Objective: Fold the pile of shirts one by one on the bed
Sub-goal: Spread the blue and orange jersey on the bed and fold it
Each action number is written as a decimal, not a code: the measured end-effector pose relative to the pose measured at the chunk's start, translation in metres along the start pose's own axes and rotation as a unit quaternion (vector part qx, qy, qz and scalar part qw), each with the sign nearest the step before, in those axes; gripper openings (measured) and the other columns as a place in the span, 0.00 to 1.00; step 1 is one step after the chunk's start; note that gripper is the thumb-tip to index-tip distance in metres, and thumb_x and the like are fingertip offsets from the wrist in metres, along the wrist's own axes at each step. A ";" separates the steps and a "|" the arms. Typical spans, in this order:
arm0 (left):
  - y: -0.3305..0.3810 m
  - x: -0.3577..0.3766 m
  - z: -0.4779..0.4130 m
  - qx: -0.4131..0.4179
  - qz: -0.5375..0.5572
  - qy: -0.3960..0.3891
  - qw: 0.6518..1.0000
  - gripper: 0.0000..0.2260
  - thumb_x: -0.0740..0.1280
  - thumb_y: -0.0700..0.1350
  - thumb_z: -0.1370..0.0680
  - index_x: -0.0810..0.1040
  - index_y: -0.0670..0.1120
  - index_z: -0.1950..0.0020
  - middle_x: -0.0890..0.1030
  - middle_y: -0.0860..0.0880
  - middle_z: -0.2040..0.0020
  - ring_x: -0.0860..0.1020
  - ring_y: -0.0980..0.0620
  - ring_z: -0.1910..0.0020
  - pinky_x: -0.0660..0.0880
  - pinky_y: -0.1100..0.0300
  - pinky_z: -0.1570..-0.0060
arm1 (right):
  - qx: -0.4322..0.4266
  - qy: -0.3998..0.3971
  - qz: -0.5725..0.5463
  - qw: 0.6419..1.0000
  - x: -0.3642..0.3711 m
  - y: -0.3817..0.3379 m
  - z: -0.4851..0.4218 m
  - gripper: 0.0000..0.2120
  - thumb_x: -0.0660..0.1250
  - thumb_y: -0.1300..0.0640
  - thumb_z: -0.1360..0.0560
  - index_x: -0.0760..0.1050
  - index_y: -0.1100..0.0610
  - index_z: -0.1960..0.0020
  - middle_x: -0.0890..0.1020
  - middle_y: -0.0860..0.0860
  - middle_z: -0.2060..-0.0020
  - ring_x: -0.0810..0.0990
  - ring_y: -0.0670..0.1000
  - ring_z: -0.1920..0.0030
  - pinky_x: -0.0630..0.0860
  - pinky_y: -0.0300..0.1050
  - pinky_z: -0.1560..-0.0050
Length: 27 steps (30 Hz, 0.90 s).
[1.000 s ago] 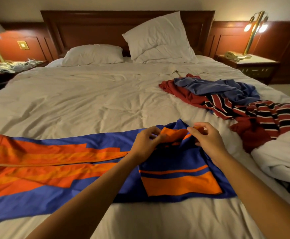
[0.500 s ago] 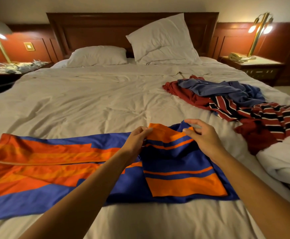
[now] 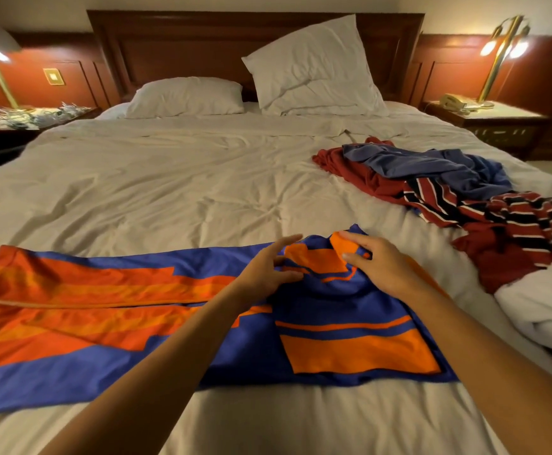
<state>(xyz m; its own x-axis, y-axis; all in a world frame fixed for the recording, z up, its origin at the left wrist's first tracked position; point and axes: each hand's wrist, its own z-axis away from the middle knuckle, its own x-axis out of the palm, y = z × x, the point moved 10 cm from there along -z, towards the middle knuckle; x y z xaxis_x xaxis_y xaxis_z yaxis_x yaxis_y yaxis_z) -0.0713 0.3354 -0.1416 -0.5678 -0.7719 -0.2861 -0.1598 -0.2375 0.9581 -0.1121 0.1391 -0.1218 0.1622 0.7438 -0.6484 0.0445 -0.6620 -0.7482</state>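
Note:
A blue and orange shirt point(image 3: 110, 300) lies flat across the near part of the bed point(image 3: 176, 192), its collar end at the right. My left hand point(image 3: 269, 269) rests on the fabric by the collar with fingers nearly straight. My right hand point(image 3: 378, 266) lies on the orange collar flap, fingers extended and pressing it down. A pile of shirts point(image 3: 448, 188) in dark red, blue and red-black stripes sits crumpled at the right side of the bed.
Two white pillows point(image 3: 314, 68) lean at the wooden headboard. A bunched white blanket point(image 3: 543, 307) lies at the right edge. Nightstands with brass lamps point(image 3: 501, 50) flank the bed; the right one holds a telephone point(image 3: 455, 101).
Both hands have let go of the pinched collar fabric and now lie flatter on it. The collar flap has been laid down toward the right.

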 end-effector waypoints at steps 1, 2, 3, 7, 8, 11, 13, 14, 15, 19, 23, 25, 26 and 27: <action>0.003 -0.005 0.000 0.018 -0.005 0.017 1.000 0.24 0.69 0.32 0.23 0.74 0.50 0.30 0.84 0.48 0.45 0.82 0.59 0.47 0.76 0.63 0.46 | -0.002 0.013 -0.001 1.000 -0.002 0.001 0.000 0.23 0.68 0.60 0.21 0.72 0.54 0.27 0.81 0.46 0.42 0.76 0.34 0.46 0.68 0.22 0.48; 0.004 -0.010 -0.001 0.027 0.010 0.034 0.999 0.20 0.67 0.32 0.22 0.77 0.46 0.32 0.84 0.48 0.44 0.82 0.57 0.46 0.76 0.63 0.46 | -0.002 0.035 -0.005 0.999 -0.007 0.002 -0.001 0.22 0.68 0.60 0.21 0.72 0.54 0.28 0.81 0.47 0.40 0.76 0.37 0.42 0.69 0.25 0.46; 0.005 -0.016 -0.001 0.023 0.044 0.049 0.998 0.18 0.66 0.32 0.21 0.78 0.45 0.33 0.84 0.48 0.44 0.82 0.56 0.46 0.77 0.63 0.47 | -0.004 0.060 -0.013 0.998 -0.013 0.002 -0.002 0.22 0.69 0.60 0.21 0.73 0.54 0.28 0.80 0.49 0.37 0.76 0.43 0.38 0.70 0.28 0.43; 0.001 -0.029 -0.002 -0.017 0.097 0.042 0.994 0.22 0.67 0.32 0.21 0.75 0.48 0.29 0.83 0.51 0.43 0.81 0.59 0.49 0.80 0.61 0.50 | -0.009 0.138 -0.037 0.990 -0.041 -0.002 -0.009 0.23 0.69 0.58 0.22 0.72 0.54 0.27 0.81 0.54 0.37 0.80 0.54 0.40 0.76 0.41 0.40; 0.001 -0.030 -0.002 -0.020 0.063 0.031 0.997 0.24 0.68 0.31 0.22 0.73 0.47 0.28 0.82 0.53 0.42 0.81 0.61 0.50 0.80 0.59 0.49 | -0.009 0.145 -0.039 0.989 -0.043 -0.005 -0.010 0.24 0.69 0.57 0.22 0.71 0.55 0.27 0.79 0.56 0.35 0.78 0.54 0.37 0.74 0.36 0.40; 0.002 -0.027 0.000 -0.021 -0.018 0.005 1.000 0.30 0.69 0.30 0.24 0.69 0.48 0.25 0.81 0.56 0.41 0.80 0.62 0.55 0.81 0.53 0.52 | -0.009 0.133 -0.054 0.990 -0.038 -0.007 -0.010 0.28 0.69 0.57 0.22 0.66 0.56 0.24 0.73 0.51 0.29 0.68 0.44 0.30 0.65 0.20 0.42; 0.007 -0.025 0.002 -0.011 -0.011 0.000 1.000 0.32 0.69 0.29 0.24 0.67 0.49 0.23 0.79 0.52 0.35 0.81 0.59 0.49 0.81 0.57 0.50 | -0.006 0.122 -0.069 0.990 -0.030 -0.005 -0.008 0.30 0.70 0.58 0.22 0.64 0.56 0.23 0.73 0.49 0.30 0.68 0.40 0.33 0.65 0.20 0.42; 0.009 -0.025 0.002 -0.005 0.011 0.000 1.000 0.32 0.68 0.29 0.24 0.67 0.49 0.23 0.78 0.51 0.33 0.81 0.55 0.43 0.81 0.55 0.44 | -0.007 0.126 -0.072 0.989 -0.029 -0.005 -0.007 0.31 0.71 0.58 0.23 0.64 0.56 0.23 0.74 0.48 0.33 0.71 0.39 0.36 0.66 0.21 0.43; 0.010 -0.025 0.002 -0.004 0.043 -0.001 0.999 0.32 0.68 0.29 0.24 0.67 0.49 0.23 0.78 0.51 0.32 0.80 0.50 0.38 0.79 0.51 0.40 | -0.010 0.135 -0.073 0.988 -0.030 -0.006 -0.005 0.32 0.71 0.58 0.23 0.64 0.56 0.23 0.74 0.46 0.35 0.72 0.37 0.39 0.67 0.21 0.45; 0.009 -0.027 0.003 -0.010 0.056 -0.017 0.998 0.28 0.70 0.33 0.23 0.71 0.49 0.25 0.80 0.51 0.36 0.80 0.51 0.39 0.80 0.52 0.43 | -0.009 0.149 -0.066 0.987 -0.038 -0.010 -0.005 0.32 0.73 0.58 0.25 0.66 0.57 0.24 0.71 0.45 0.31 0.67 0.43 0.30 0.65 0.21 0.41; -0.016 -0.017 0.008 -0.060 -0.135 -0.048 0.988 0.27 0.72 0.41 0.23 0.70 0.53 0.26 0.80 0.48 0.48 0.79 0.56 0.66 0.78 0.62 0.66 | 0.050 0.031 0.084 0.995 -0.014 0.006 -0.002 0.31 0.73 0.52 0.25 0.68 0.58 0.25 0.75 0.55 0.30 0.72 0.57 0.30 0.70 0.42 0.36; -0.019 -0.015 0.005 -0.032 -0.259 -0.035 0.965 0.27 0.73 0.47 0.24 0.70 0.52 0.25 0.80 0.46 0.43 0.80 0.54 0.59 0.78 0.61 0.57 | 0.065 0.014 0.176 0.982 -0.007 0.013 0.002 0.28 0.71 0.49 0.23 0.70 0.60 0.28 0.76 0.57 0.33 0.75 0.59 0.34 0.73 0.50 0.37; -0.017 -0.013 0.004 -0.014 -0.310 -0.028 0.950 0.28 0.73 0.49 0.24 0.70 0.51 0.25 0.79 0.47 0.39 0.80 0.52 0.50 0.77 0.58 0.48 | 0.058 0.019 0.222 0.973 -0.006 0.011 0.003 0.26 0.70 0.48 0.23 0.72 0.60 0.30 0.77 0.57 0.34 0.76 0.58 0.37 0.74 0.52 0.39; -0.014 -0.011 0.003 -0.002 -0.337 -0.027 0.941 0.28 0.73 0.50 0.24 0.71 0.50 0.25 0.78 0.48 0.37 0.77 0.50 0.44 0.74 0.55 0.42 | 0.049 0.020 0.260 0.964 -0.004 0.008 0.003 0.24 0.68 0.46 0.22 0.72 0.59 0.31 0.77 0.56 0.36 0.77 0.57 0.39 0.75 0.53 0.42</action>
<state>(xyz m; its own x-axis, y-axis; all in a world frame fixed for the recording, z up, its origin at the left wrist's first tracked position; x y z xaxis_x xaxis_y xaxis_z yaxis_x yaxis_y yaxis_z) -0.0653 0.3491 -0.1522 -0.3778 -0.4138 -0.8283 -0.4964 -0.6647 0.5584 -0.1157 0.1309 -0.1262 0.1754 0.3092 -0.9347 -0.1452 -0.9309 -0.3352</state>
